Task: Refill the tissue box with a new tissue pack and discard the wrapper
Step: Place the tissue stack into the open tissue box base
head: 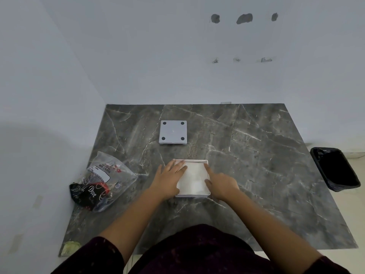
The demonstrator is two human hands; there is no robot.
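- Dark marble tabletop (256, 175), white corner.
- Tissue box (192, 195) at centre, filled: light, soft; grip its stiff walls.
- Left hand (170, 176) flat on tissues (195, 179), fingers straight; right hand (222, 185) forefinger on rim, seemingly holding nothing.

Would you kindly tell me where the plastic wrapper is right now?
In the head view, the plastic wrapper lies near the left edge of the marble table, left of the left hand, which rests on the open tissue box.
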